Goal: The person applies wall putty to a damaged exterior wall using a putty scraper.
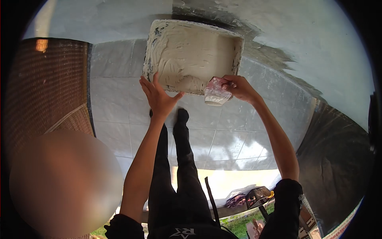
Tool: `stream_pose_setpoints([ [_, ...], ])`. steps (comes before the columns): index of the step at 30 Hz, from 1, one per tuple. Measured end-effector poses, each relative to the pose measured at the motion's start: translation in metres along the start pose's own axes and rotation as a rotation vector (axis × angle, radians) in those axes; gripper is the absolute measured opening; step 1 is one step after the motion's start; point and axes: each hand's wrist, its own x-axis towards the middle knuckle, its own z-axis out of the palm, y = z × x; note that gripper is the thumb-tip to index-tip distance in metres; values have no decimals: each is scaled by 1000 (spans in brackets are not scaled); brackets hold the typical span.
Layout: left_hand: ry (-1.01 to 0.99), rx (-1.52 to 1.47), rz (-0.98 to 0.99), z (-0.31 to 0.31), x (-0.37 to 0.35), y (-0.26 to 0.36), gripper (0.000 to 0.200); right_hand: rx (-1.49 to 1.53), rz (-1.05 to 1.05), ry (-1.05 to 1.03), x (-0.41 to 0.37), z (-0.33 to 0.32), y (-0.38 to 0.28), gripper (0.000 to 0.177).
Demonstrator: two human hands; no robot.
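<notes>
A rectangular tub (146,59) holds a thick beige-grey paste (191,51), ridged on the left and smoother toward the right. At the tub's near left corner is my left hand (159,97), its fingers and thumb spread against the rim. My right hand (240,88) is closed around a pinkish, paste-smeared scraper (217,92) at the near right edge of the tub. White paste coats the scraper's lower edge. Part of the scraper is hidden behind my fingers.
Beyond the tub a wall (310,36) has a darker grey patch. Grey tiles (191,147) cover the floor below. A woven panel (59,83) stands left, a dark sheet (334,159) right. Behind me are a black basket (258,197) and a person's blurred head (65,183).
</notes>
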Motion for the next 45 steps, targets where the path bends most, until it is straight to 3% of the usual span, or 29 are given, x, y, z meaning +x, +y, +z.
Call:
stream_pose_setpoints([
  [1,-28,38,6,-1,-1,-1,122,58,-57,-4,-6,0,-7,18],
  [4,-17,-104,23,-26,-5,-6,124,382,115,-32,-35,-17,-41,29],
  [6,5,-91,55,-58,-5,2,118,514,54,25,-55,-27,-72,31],
  [8,0,-194,40,-89,4,14,107,704,-25,76,-76,-40,-108,34],
  [9,14,-213,36,-111,8,30,88,770,-70,84,-87,-48,-129,33],
  [10,49,-219,70,-132,17,44,88,835,-116,90,-99,-56,-150,32],
  [12,29,-366,129,-174,35,72,76,873,-190,123,-121,-75,-191,32],
  [13,115,-371,199,-194,43,93,62,925,-223,136,-132,-86,-213,32],
  [17,193,-510,415,-290,73,177,51,974,-442,233,-184,-126,-298,29],
  [21,271,-558,649,-384,89,259,49,998,-558,426,-244,-165,-380,19],
  [24,338,-637,791,-447,87,318,47,984,-725,433,-288,-196,-424,14],
  [28,413,-674,961,-514,81,381,44,967,-872,590,-346,-213,-484,8],
  [34,517,-644,1202,-557,81,449,41,912,-958,660,-381,-261,-512,11],
  [44,752,-513,1255,-560,129,524,42,634,-991,928,-375,-384,-548,14],
  [45,816,-486,1253,-559,136,531,42,548,-1024,1039,-373,-390,-556,16],
])
